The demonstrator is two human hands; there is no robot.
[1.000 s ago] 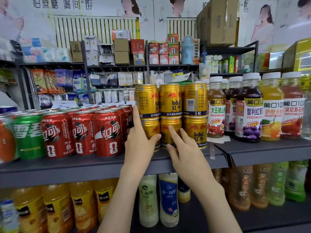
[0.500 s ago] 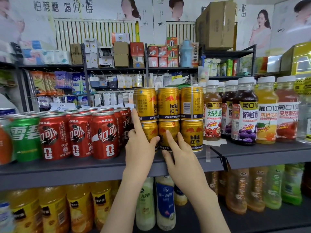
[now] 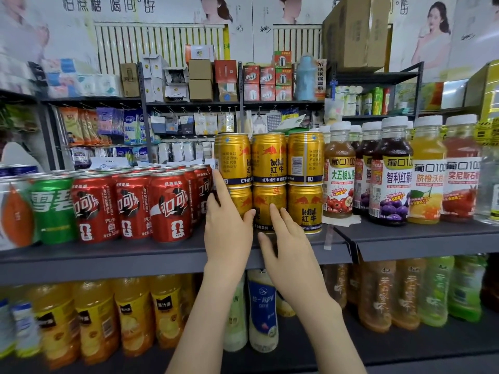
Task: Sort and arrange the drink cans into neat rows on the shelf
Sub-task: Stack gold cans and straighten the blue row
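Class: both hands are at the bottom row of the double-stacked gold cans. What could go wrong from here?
1. The left hand and right hand touch the lower gold cans; shifting these may topple the upper gold cans resting on them.
2. A falling can might knock the red cans or juice bottles standing close on either side.
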